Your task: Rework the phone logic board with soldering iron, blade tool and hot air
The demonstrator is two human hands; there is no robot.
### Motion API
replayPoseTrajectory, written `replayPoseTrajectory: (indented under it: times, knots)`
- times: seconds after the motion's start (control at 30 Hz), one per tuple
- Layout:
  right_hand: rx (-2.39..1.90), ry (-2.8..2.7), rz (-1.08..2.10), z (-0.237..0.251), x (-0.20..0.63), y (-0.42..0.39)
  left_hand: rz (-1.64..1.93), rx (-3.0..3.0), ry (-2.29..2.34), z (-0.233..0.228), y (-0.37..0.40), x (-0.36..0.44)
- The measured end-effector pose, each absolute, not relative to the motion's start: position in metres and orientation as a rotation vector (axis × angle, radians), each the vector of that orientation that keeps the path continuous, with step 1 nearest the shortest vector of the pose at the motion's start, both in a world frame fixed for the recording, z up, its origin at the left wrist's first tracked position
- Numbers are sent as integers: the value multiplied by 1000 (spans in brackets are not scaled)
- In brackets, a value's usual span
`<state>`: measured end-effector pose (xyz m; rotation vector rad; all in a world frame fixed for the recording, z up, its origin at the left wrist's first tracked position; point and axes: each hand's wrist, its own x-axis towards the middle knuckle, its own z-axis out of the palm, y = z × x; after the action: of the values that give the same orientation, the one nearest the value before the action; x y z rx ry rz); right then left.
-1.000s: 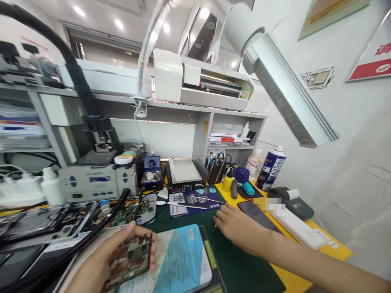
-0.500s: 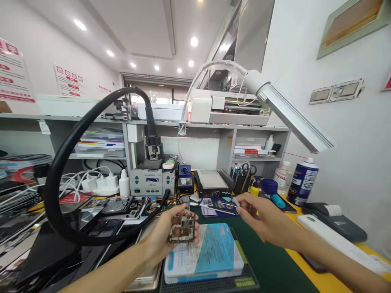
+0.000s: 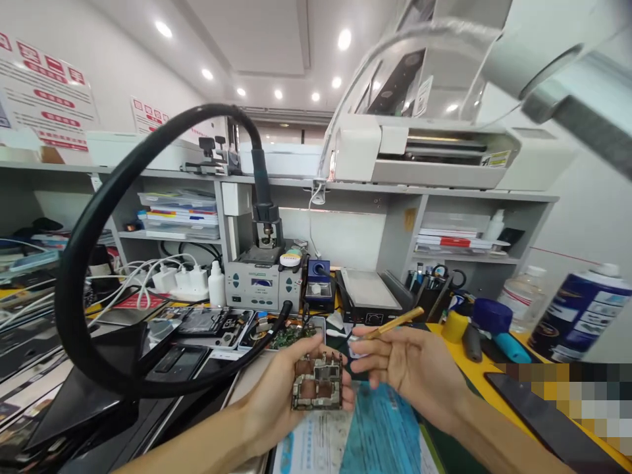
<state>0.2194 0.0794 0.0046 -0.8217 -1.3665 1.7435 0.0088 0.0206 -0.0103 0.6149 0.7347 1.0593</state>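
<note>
My left hand (image 3: pixel 281 401) holds a small circuit board (image 3: pixel 316 383) upright above the bench, its metal shields and copper patches facing me. My right hand (image 3: pixel 409 368) is just to the right of the board, fingers closed on a thin gold-coloured tool (image 3: pixel 395 322) that points up and to the right. Both hands hover over a blue and white packet (image 3: pixel 370 441) lying on the green mat (image 3: pixel 444 454).
A black hose (image 3: pixel 89 250) loops from the grey rework station (image 3: pixel 261 286) across the left. Opened phones (image 3: pixel 207 322) lie behind my left hand. A small heating plate (image 3: pixel 370 296), tool holder (image 3: pixel 434 289), spray can (image 3: pixel 577 316) and dark phone (image 3: pixel 533 408) stand to the right. A lamp head (image 3: pixel 567 72) hangs overhead.
Both hands have come closer to me and together, the board lifted off the packet. My right hand left the mat and now holds the gold tool. My view swung left and upward.
</note>
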Motion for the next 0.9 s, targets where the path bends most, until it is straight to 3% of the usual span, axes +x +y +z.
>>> replayPoseTrajectory:
  times: [0.1, 0.27, 0.57, 0.9]
  knots:
    - [-848, -1283, 1759, -5, 220, 79, 1069, 566, 749, -10, 21, 7]
    - [-1057, -1474, 1283, -17, 220, 71, 1080, 521, 747, -8, 23, 8]
    - [-1059, -1739, 892, -44, 218, 52, 1096, 557, 751, -9, 23, 7]
    - [-746, -2296, 39, -41, 226, 55, 1131, 651, 889, -9, 16, 14]
